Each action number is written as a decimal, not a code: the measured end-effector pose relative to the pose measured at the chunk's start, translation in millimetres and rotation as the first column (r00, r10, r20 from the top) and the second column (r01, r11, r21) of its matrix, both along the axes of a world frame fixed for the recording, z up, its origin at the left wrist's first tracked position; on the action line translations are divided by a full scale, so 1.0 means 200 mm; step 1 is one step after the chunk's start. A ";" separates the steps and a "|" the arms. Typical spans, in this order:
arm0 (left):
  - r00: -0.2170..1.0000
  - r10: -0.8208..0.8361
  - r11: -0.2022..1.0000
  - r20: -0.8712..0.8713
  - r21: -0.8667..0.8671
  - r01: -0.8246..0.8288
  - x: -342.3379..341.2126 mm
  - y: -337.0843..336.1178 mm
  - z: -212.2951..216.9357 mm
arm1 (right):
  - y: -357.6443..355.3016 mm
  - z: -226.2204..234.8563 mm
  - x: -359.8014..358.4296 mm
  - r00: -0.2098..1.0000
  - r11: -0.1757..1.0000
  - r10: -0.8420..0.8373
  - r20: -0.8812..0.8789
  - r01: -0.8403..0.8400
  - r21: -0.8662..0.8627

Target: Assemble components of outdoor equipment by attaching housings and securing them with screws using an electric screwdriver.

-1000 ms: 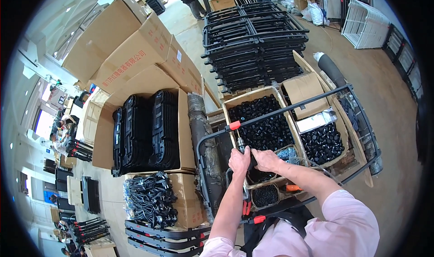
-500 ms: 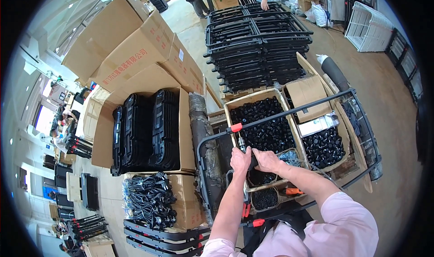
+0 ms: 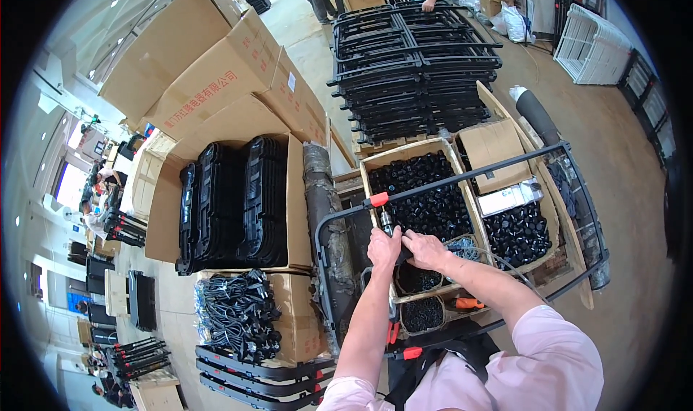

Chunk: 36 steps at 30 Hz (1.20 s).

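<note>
Driver [image 3: 387, 219]: I have it above the crate's left edge, its silver nose aimed at the red piece; whether the tip makes contact, I cannot tell.
Left hand [image 3: 384, 247]: fingers closed round the front of the driver.
Right hand [image 3: 426, 252]: fingers curled on the rear of the driver; I cannot see the fingertips.
Frame [image 3: 462, 175]: black, lying across the crate; its red piece [image 3: 379, 199] sits at the crate's left edge.
Crate [image 3: 404, 152]: black caps [image 3: 415, 187] fill its far left compartment.
Basket [image 3: 422, 316]: holds small black parts at the crate's near left corner.
Orange handle [image 3: 469, 304]: just right of the basket, along the crate's near edge.
</note>
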<state>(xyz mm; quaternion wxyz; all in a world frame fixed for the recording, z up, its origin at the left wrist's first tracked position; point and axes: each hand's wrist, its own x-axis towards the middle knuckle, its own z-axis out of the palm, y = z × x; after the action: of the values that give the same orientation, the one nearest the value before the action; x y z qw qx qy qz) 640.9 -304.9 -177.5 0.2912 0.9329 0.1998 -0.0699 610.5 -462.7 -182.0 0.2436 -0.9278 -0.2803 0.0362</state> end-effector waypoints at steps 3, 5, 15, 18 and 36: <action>1.000 -0.020 1.000 -0.020 0.015 0.020 -0.01 0.00 0.02 | 0.01 -0.01 -0.02 0.999 1.000 -0.029 -0.025 0.029 -0.009; 0.999 -0.020 1.000 -0.032 0.015 0.021 -0.02 0.01 0.03 | 0.02 -0.01 -0.03 0.999 0.999 -0.032 -0.017 0.032 0.004; 0.998 -0.028 1.000 -0.051 0.006 0.028 -0.07 0.02 0.04 | 0.03 0.04 -0.09 0.997 0.998 -0.050 -0.058 0.049 -0.026; 0.998 -0.036 0.999 -0.056 -0.003 0.036 -0.08 0.02 0.03 | 0.03 0.04 -0.11 0.997 0.998 -0.058 -0.058 0.056 -0.040; 0.999 -0.003 0.982 0.051 -0.191 0.013 -0.54 -0.03 0.10 | -0.05 0.17 -0.55 0.996 0.996 -0.087 -0.026 0.087 -0.030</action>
<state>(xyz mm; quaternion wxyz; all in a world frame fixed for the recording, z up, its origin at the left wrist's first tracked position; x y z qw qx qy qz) 533.3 -310.8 -157.6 0.3841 0.9029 0.1812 -0.0662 499.8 -473.4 -149.0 0.2356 -0.9419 -0.2357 0.0423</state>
